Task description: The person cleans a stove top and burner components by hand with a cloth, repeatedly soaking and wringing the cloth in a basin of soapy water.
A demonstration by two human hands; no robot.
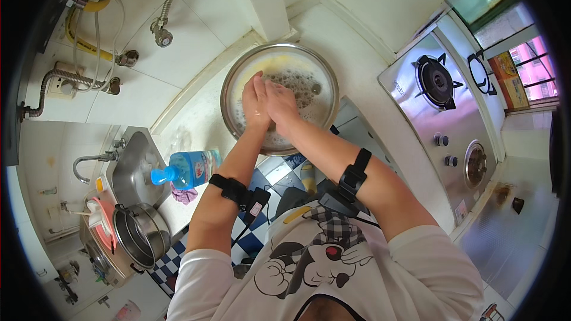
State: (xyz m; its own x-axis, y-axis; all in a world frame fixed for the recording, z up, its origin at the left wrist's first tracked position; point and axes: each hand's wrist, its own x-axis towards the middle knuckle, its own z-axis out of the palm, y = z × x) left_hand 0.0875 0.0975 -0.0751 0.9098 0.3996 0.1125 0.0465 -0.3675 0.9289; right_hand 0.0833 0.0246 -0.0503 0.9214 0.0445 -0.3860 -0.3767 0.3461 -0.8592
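A round stainless steel basin stands on the pale countertop, with foamy, bubbly water in it. Over the water, my left hand and my right hand are pressed against each other, fingers pointing to the far side of the basin. Whether something small lies between the palms is hidden. Nearer my left forearm is a blue plastic detergent bottle with a blue cap, and a crumpled purple cloth lies beside it.
Left of the bottle are a steel sink with a faucet and a stainless steel pot. A gas stove is at the right. Pipes and a valve come from the tiled wall at the upper left.
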